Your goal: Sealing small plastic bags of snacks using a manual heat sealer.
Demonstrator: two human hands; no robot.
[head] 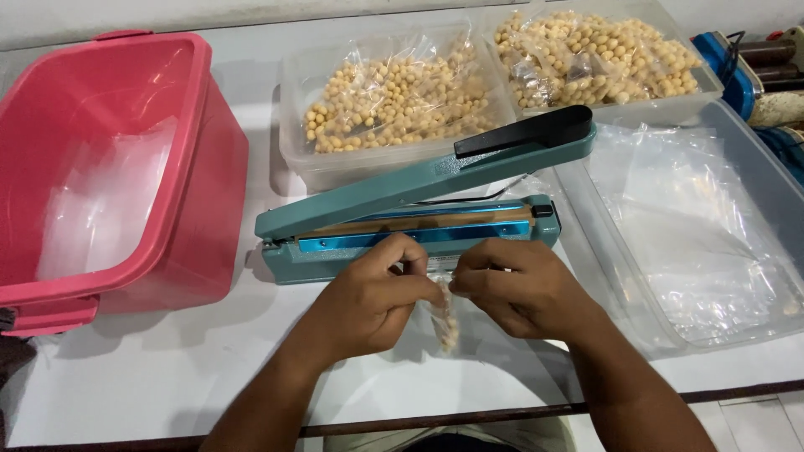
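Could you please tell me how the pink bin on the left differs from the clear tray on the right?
The pink bin is opaque and deep, while the clear tray is see-through and shallower. The pink bin looks nearly empty, with only a clear plastic sheet inside; the clear tray holds a loose pile of empty plastic bags. Both are open-topped plastic containers on the white table.

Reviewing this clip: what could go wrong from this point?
The small bag of beans is pinched only at its top between the left hand and right hand; a loose grip might spill beans onto the table. Both hands sit right at the open sealer, so fingers may get caught if its raised arm drops.
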